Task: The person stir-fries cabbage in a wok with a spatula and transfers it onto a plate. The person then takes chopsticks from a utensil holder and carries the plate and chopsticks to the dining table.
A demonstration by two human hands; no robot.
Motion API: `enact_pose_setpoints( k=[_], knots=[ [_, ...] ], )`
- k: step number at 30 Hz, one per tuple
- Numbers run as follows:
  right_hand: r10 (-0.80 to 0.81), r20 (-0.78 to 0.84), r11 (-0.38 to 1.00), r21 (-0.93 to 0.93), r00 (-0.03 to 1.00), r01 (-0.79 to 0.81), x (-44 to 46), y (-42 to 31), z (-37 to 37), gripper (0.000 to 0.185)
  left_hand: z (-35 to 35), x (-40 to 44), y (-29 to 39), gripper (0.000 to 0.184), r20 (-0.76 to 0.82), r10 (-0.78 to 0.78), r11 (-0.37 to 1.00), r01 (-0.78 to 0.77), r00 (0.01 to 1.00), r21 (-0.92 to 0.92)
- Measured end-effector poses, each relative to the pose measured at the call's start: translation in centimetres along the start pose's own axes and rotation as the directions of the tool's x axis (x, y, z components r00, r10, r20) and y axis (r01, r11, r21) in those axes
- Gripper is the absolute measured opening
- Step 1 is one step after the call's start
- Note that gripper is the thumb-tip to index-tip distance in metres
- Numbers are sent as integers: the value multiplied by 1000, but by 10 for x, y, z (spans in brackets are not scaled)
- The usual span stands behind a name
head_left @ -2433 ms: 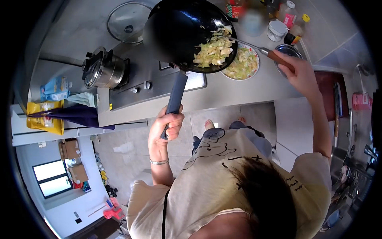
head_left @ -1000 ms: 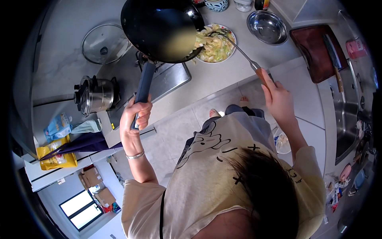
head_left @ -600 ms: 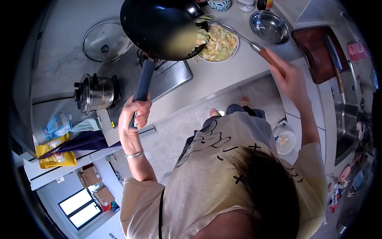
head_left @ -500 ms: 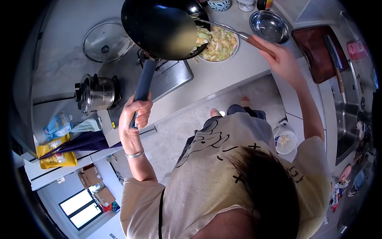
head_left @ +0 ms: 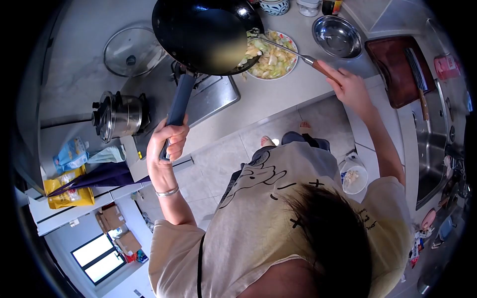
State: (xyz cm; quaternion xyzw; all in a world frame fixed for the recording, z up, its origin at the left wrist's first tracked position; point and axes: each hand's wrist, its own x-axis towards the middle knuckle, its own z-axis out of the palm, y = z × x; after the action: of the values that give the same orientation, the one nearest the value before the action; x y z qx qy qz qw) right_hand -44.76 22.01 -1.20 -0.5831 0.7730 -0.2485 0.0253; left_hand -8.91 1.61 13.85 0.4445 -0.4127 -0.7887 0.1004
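Note:
My left hand (head_left: 170, 139) is wrapped round the grey handle of a black wok (head_left: 198, 37), which is lifted and tilted toward a plate. In my right hand (head_left: 349, 88) is the wooden handle of a spatula (head_left: 302, 56); its metal end reaches to the wok's right rim, where food partly hides it. Chopped cabbage (head_left: 273, 62) is heaped on the white plate (head_left: 294, 64), and some more clings at the wok's lower right edge. The wok's rim overlaps the left side of the plate from above.
A glass lid (head_left: 130, 52) lies left of the wok, with a steel pot (head_left: 121, 116) on the stove below it. At right are a metal bowl (head_left: 337, 36), a brown cutting board (head_left: 395, 69), a knife (head_left: 416, 69) and the sink (head_left: 430, 154). A bin (head_left: 355, 179) stands on the floor.
My right hand has shifted slightly down and right, and the spatula's end now sits a bit lower along the wok's rim. The wok and my left hand have hardly moved.

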Motion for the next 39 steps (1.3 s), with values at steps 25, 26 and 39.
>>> enact_pose_setpoints(
  k=[25,26,39],
  knots=[
    [76,-79,996,-49,994,-80,-55,11,4,46,5,10,4,14,-77,31,997,-25,997,69],
    [77,-78,995,-51,994,-81,-57,12,4,46,4,10,4,13,-77,34,998,-29,996,57],
    [202,-61,929,326,977,-172,-56,7,-14,43,-2,9,2,10,-57,43,999,-44,997,-16]
  ],
)
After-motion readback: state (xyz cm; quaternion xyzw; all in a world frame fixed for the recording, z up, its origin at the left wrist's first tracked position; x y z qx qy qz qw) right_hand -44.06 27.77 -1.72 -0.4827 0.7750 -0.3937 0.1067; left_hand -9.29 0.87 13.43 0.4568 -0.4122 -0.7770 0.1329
